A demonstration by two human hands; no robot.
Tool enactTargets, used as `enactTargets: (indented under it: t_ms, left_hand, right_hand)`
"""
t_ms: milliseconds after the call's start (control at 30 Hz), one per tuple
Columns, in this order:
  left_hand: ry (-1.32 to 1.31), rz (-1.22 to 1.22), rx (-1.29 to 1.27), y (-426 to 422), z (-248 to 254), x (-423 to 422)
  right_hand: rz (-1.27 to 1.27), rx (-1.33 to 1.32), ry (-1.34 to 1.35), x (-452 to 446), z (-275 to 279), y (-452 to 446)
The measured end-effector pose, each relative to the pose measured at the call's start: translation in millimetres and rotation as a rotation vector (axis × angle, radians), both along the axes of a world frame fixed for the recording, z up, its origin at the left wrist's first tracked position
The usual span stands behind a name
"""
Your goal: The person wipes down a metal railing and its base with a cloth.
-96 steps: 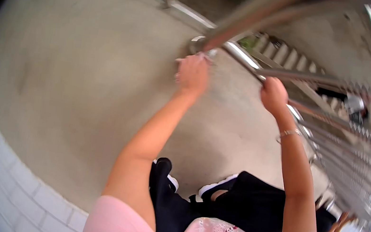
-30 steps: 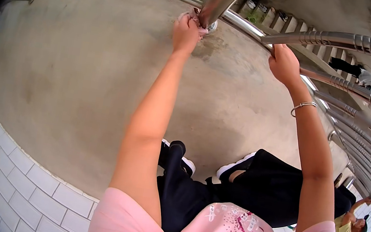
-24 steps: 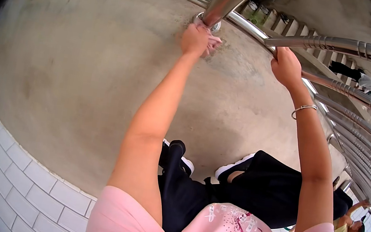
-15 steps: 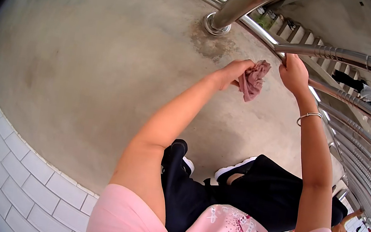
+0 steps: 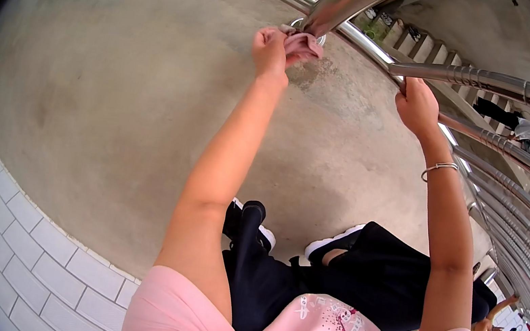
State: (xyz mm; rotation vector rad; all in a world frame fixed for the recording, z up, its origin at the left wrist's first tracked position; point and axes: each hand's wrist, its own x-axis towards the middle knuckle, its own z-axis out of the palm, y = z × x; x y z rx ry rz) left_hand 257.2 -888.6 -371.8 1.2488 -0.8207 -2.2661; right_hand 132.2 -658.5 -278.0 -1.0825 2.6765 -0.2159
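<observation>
**Cloth [image 5: 304, 47] at the foot of the post [image 5: 352, 4]**

From the head view, I'd judge the job on this metal post to be midway. The left hand [image 5: 271, 53] has its fingers closed on the bunched pink cloth, which sits against the post's base, just above the floor [image 5: 121, 75]. A dark patch [image 5: 307, 74] marks the floor beside it. How much of the base is done or left, I can't tell. The right hand [image 5: 417, 107] has its fingers curled round the railing [image 5: 490, 81], their tips hidden; nothing there looks worked on.
</observation>
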Motion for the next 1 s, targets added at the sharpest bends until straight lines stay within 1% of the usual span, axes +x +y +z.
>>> enactTargets:
  t_ms: [67, 100, 200, 267, 333, 367, 433, 467, 533, 567, 600, 633, 667, 733, 800, 867, 933, 1000]
  left_hand:
    - [-0.010, -0.067, -0.447, -2, 0, -5]
    - [-0.011, -0.067, -0.447, -3, -5, -7]
    - [-0.358, -0.253, -1.136, -2, -24, -11]
    - [-0.343, -0.246, -1.152, -7, -39, -16]
    - [-0.396, -0.378, -1.201, -16, -47, -17]
    - [-0.392, -0.374, -1.196, -18, -51, -20]
    - [-0.491, -0.474, -1.254, -22, -50, -24]
    - [-0.469, -0.480, -1.249, -18, -49, -30]
    - [-0.502, -0.429, -1.348, -23, -56, -29]
    - [-0.495, -0.412, -1.385, -19, -56, -30]
    - [-0.494, -0.411, -1.386, -30, -56, -17]
    - [-0.405, -0.461, -1.376, -36, -57, -13]
    - [-0.275, -0.506, -1.355, -27, -56, -27]
    - [-0.373, -0.499, -1.401, -29, -63, -25]
    - [-0.326, -0.552, -1.328, -26, -47, -22]
    - [-0.369, -0.555, -1.256, -18, -40, -21]
    - [-0.431, -0.600, -1.201, -17, -51, -19]
    - [-0.513, -0.634, -1.248, -22, -77, -14]
  right_hand:
    - [0.004, 0.000, 0.001, 0, 0, -1]
    - [-0.002, 0.004, 0.005, 1, 0, -1]
    - [-0.008, 0.013, 0.010, 2, 0, -3]
    - [-0.007, 0.022, 0.014, 1, 1, -2]
    - [-0.016, 0.020, 0.013, 1, 0, -3]
    - [-0.015, 0.025, 0.018, -1, 0, -3]
    - [-0.031, 0.101, -0.016, 1, 2, -5]
    - [-0.046, 0.113, -0.004, -1, 6, 0]
    - [-0.004, 0.004, 0.018, 2, 1, -3]
    - [-0.001, 0.014, 0.040, 2, 0, -2]
    - [-0.015, 0.036, 0.029, 2, 1, -2]
    - [-0.006, 0.055, 0.022, 5, -3, -7]
    - [-0.016, 0.094, 0.041, 1, -2, -2]
    - [0.010, 0.064, 0.058, 2, -1, -3]
    - [0.002, 0.099, 0.060, 2, -1, -2]
    - [0.020, 0.063, 0.065, 0, -5, 3]
    - [0.010, 0.058, 0.063, 0, -5, 3]
    - [0.015, -0.055, 0.094, 3, -2, 4]
